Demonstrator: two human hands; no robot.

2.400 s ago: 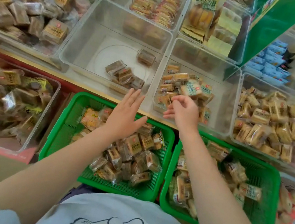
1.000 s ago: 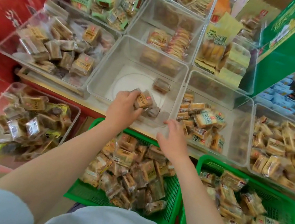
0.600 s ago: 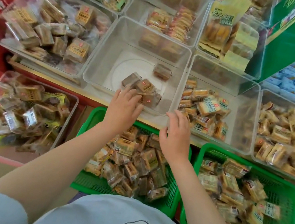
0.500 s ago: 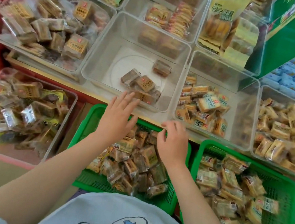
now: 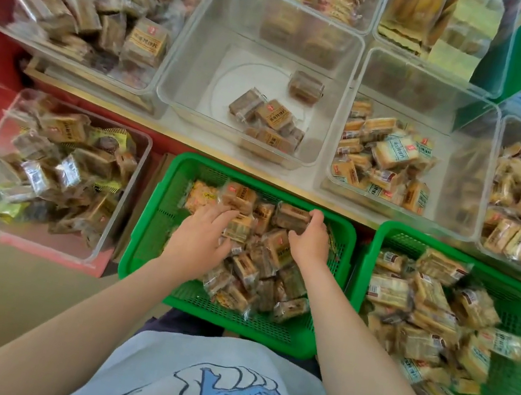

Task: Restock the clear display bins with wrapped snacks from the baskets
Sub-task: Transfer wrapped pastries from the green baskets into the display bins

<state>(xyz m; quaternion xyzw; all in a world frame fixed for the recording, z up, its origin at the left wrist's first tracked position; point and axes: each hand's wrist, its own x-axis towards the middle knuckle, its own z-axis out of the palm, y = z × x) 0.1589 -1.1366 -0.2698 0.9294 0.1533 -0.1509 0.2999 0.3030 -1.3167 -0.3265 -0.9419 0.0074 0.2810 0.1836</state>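
Head view: both hands are digging in the green basket (image 5: 155, 231) at 6 o'clock. The left hand (image 5: 201, 239) is curling over wrapped snacks (image 5: 260, 267); the right hand (image 5: 309, 240) is grasping one. Next, I judge, they need lifting toward 12 o'clock into the sparse clear bin (image 5: 208, 49).

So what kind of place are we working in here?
Most likely a shop's bulk snack display. Rows of clear display bins hold individually wrapped snacks, green baskets of refill stock sit below, and both hands, left hand and right hand, are digging in one.
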